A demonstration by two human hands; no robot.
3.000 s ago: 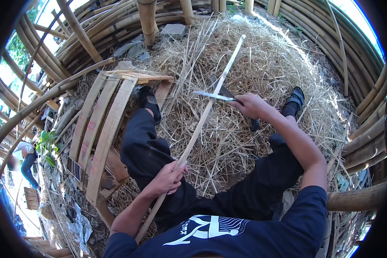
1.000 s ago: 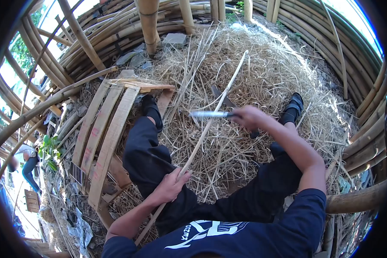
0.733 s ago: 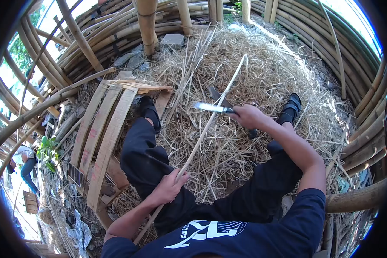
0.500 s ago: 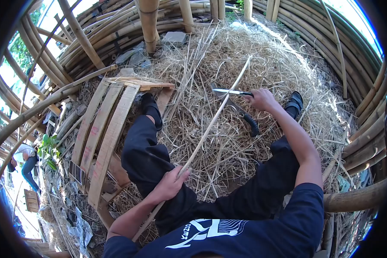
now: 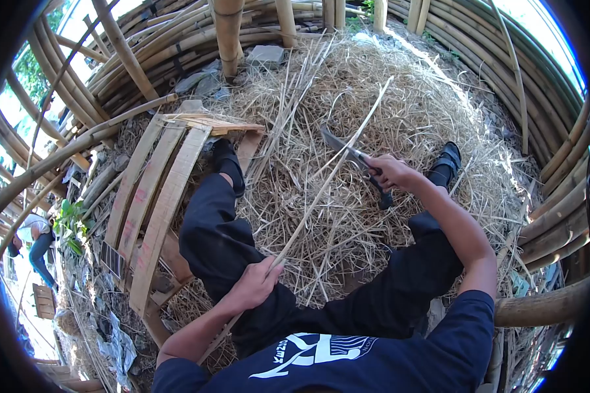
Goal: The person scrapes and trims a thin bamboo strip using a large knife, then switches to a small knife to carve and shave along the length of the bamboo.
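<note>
A long, pale bamboo strip (image 5: 314,203) runs diagonally from beside my left side up to the far right over the straw. My left hand (image 5: 259,285) is wrapped around its lower part, near my thigh. In my right hand (image 5: 388,172) is a knife (image 5: 359,156), its blade against the upper part of the strip. A thin sliver (image 5: 326,166) stands off the strip beside the blade. Below my right hand, a curved tool with a dark handle (image 5: 385,198) lies on the straw, partly hidden by the knife and hand.
Dry straw and shavings (image 5: 334,229) cover the ground between my legs. A slatted wooden crate (image 5: 170,216) stands by my left leg. Stacked bamboo poles (image 5: 485,72) and an upright bamboo post (image 5: 228,39) surround the spot. Another person (image 5: 39,245) is at the far left.
My right hand and the knife have moved slightly down toward me, and the blade has turned more along the strip. A sliver now shows beside it. The strip's far end has shifted slightly right.
</note>
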